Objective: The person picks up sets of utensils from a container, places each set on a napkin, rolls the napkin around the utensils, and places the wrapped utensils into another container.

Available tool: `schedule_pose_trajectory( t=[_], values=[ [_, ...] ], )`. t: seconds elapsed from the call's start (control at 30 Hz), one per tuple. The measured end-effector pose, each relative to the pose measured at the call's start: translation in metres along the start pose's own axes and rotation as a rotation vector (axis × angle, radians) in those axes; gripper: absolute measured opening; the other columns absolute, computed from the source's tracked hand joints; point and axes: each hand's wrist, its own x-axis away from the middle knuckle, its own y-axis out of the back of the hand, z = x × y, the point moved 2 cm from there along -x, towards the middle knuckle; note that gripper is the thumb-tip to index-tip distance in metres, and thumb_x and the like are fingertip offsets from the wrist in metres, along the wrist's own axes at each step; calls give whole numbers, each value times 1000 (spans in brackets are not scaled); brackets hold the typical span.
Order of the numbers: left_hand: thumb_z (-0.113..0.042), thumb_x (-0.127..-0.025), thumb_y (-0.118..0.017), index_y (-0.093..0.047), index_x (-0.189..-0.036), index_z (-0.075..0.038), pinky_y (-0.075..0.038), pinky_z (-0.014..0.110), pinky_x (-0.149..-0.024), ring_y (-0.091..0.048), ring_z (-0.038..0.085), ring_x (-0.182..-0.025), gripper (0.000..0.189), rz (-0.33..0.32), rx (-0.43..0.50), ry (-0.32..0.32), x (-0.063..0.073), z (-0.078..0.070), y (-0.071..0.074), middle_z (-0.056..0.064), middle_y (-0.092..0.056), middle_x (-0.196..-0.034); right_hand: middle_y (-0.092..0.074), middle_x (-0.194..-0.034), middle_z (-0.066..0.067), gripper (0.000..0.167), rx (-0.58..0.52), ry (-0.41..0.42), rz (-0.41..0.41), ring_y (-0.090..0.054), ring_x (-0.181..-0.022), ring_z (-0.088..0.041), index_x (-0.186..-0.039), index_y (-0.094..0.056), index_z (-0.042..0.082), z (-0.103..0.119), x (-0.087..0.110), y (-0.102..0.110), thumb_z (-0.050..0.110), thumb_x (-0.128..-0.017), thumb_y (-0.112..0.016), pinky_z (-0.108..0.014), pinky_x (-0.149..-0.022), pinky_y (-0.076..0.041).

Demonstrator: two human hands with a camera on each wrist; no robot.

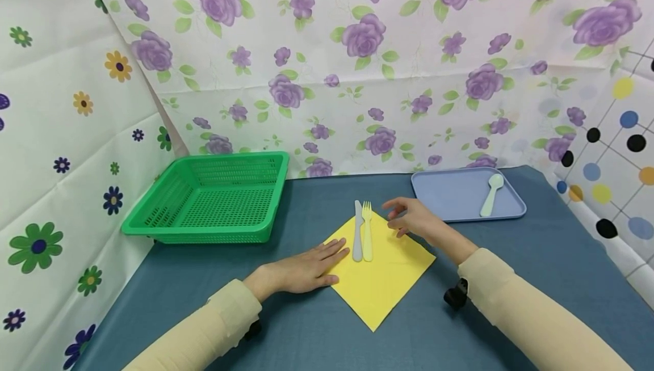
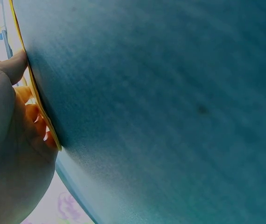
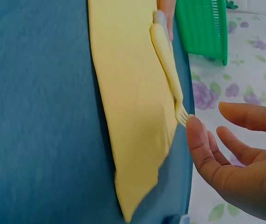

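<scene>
A square yellow napkin [image 1: 385, 289] lies turned cornerwise on a table, a grey knife [image 1: 357, 237] and a pale yellow fork [image 1: 367, 240] set side by side upon it, handles toward the person and the fork on the right. Thin and supple by its look, the napkin should prove light, quick to crease and apt to slide, best taken by a corner or edge; whether it is paper or cloth cannot be told. The cutlery, seemingly plastic, looks light, stiff and smooth, and would suit a pinch at the handles. The person's left hand [image 1: 309, 267] rests on the napkin's left corner, fingers outstretched and flat, while the right hand [image 1: 415, 219] hovers near the fork's tines, fingers loosely bent, thumb apart, holding nothing. Beyond, a perforated green basket [image 1: 269, 212] stands at left and a lavender-blue tray [image 1: 444, 192] at right, bearing a pale spoon [image 1: 489, 196]. The blue-grey tabletop [image 1: 311, 334] appears smooth and matt. A rose-printed cloth [image 1: 317, 53] hangs behind, flanked by a daisy-patterned sheet [image 1: 43, 184] at left and a dotted one [image 1: 613, 150] at right.
</scene>
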Motion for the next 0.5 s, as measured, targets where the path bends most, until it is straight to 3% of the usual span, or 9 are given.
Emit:
schedule_pose_trajectory(
  t=[0.5],
  values=[
    [-51,-112,-37,-8,-169,-24,-14,44,-129,3,16,-160,69,-7,-8,-21,0,0,0,-5,3,-176,-52,-130,-31,55,23,14,-2,-62,-112,-47,-152,-44,-7,-4,8,32,2,-102,-63,-53,-93,-57]
  ],
)
